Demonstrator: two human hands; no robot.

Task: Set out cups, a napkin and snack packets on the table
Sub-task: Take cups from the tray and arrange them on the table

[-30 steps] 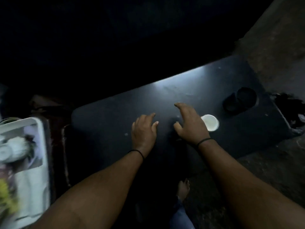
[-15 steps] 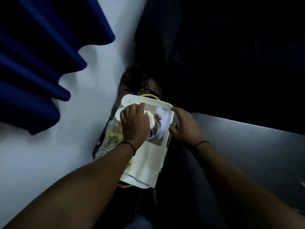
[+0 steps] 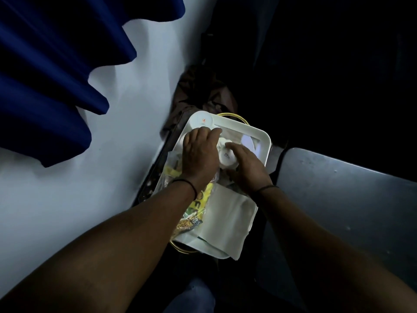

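Both hands are down in a white tray (image 3: 259, 134) that sits left of the dark surface (image 3: 349, 199), against a pale wall (image 3: 67, 199) with a blue curtain (image 3: 45, 75) hanging at the far left. The left hand (image 3: 199, 157) lies palm down over the far left part of the tray, fingers loosely curved; what its grip closes on is hidden under the palm, so I cannot tell whether it pinches anything. The right hand (image 3: 247, 169) is just beside it on the right, its fingers laid over a small white cup (image 3: 226, 158) lying on its side between the two hands; the thumb side is out of sight, so I cannot tell if the grip is pressed around the cup or only resting on it. A round white lid or cup top with a small orange mark (image 3: 202, 122) sits at the far left corner of the tray, just beyond the left hand. Yellow snack packets (image 3: 196, 211) lie along the near left side, partly under the left wrist. A folded white napkin (image 3: 228, 218) fills the near right part of the tray, its corner hanging over the near rim. Each wrist wears a thin dark band. The part of the surface in view, well to the right of the tray, carries none of these things
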